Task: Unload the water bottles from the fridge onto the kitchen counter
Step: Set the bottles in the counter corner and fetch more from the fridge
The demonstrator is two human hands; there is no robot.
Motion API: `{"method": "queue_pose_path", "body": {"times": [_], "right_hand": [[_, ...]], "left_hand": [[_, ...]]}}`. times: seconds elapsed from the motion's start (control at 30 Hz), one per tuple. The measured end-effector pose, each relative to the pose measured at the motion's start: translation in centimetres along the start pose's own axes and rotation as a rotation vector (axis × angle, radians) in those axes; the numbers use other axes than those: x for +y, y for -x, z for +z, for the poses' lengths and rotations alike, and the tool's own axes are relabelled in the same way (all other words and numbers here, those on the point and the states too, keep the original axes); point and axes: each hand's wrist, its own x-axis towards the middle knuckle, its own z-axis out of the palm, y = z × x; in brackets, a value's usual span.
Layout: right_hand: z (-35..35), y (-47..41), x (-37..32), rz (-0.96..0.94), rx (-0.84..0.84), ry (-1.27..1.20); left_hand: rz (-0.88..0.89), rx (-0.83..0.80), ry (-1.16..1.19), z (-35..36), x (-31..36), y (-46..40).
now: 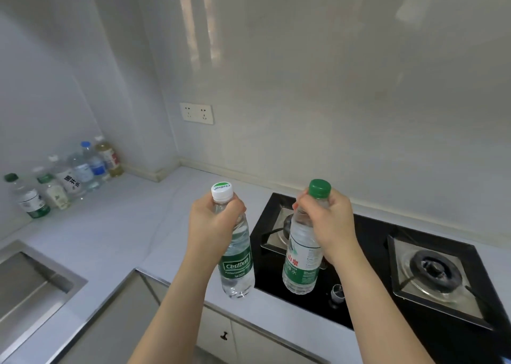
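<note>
My left hand (pixel 214 224) grips the neck of a clear Cestbon bottle (pixel 237 264) with a white cap and a green label. The bottle hangs upright over the counter's front edge, left of the stove. My right hand (pixel 330 225) holds a second clear bottle (pixel 302 256) with a green cap and a green label, in the air above the stove's left burner. A row of several water bottles (pixel 66 175) stands on the white counter (pixel 132 220) along the left wall. The fridge is out of view.
A black two-burner gas stove (pixel 387 267) is set into the counter on the right, with a knob (pixel 338 292) near its front. A steel sink (pixel 30 283) lies at the lower left. A double wall socket (pixel 197 113) sits on the back wall. Cabinet doors (pixel 224 333) are below.
</note>
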Motion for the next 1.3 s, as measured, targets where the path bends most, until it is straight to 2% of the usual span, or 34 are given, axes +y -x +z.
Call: {"method": "queue_pose_path", "body": {"times": [0.4, 0.53, 0.77, 0.93, 1.17, 1.3], "right_hand": [[10.9, -7.6, 2.3, 0.015, -0.169, -0.064], [14.5, -12.6, 3.1, 0.024, -0.251, -0.050], [19.6, -19.4, 4.4, 0.048, -0.285, -0.025], [23.0, -22.6, 5.1, 0.065, -0.325, 0.016], [31.1, -25.7, 6.9, 0.097, -0.339, 0.047], [38.0, -26.4, 8.3, 0.107, -0.306, 0.101]], "left_hand": [[-0.140, 0.156, 0.071, -5.6, -4.3, -7.9], [-0.138, 0.211, 0.037, -6.8, -5.1, -13.1], [-0.122, 0.305, -0.033, -7.8, -6.3, -21.0], [-0.136, 0.314, -0.021, -9.3, -7.8, -25.0], [-0.167, 0.315, -0.047, -14.2, -11.8, -30.7], [-0.143, 0.233, -0.216, -19.0, -14.9, -34.3]]}}
